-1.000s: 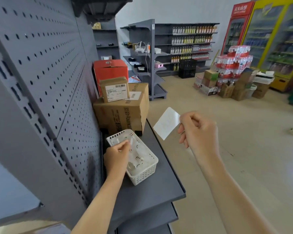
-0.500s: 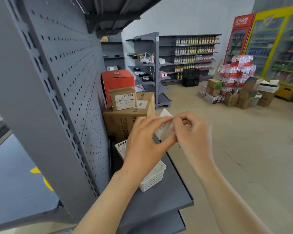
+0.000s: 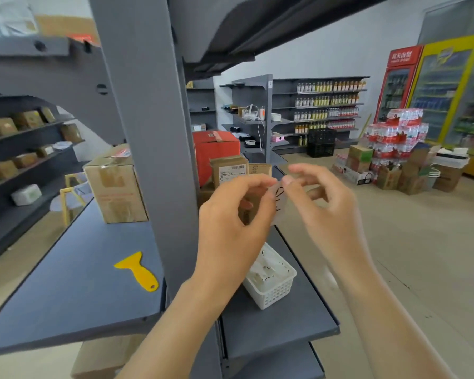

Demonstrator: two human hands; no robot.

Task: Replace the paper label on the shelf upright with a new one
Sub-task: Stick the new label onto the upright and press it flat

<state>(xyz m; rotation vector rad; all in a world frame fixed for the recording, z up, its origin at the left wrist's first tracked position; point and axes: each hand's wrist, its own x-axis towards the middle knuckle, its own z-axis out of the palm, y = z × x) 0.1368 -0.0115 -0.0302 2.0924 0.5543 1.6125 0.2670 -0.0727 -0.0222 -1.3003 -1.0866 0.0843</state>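
Note:
A small white paper label (image 3: pixel 279 199) with black marks hangs between my two hands at chest height. My left hand (image 3: pixel 233 228) pinches its left edge and my right hand (image 3: pixel 323 206) pinches its top right corner. The grey shelf upright (image 3: pixel 153 149) rises just left of my hands; no label shows on its visible face. Below my hands a white plastic basket (image 3: pixel 274 291) with more paper slips sits on the grey shelf (image 3: pixel 285 332).
A yellow scraper (image 3: pixel 138 270) lies on the left shelf board (image 3: pixel 66 296). Cardboard boxes (image 3: pixel 115 184) stand on both boards, with a red box (image 3: pixel 216 153) behind. An overhead shelf (image 3: pixel 257 26) juts out above. Stacked goods and drink coolers (image 3: pixel 449 91) line the far right.
My view has swung left and up, bringing the upright's front face and the left shelf side into sight. Both hands rose with the label; a second ago my left hand was in the basket.

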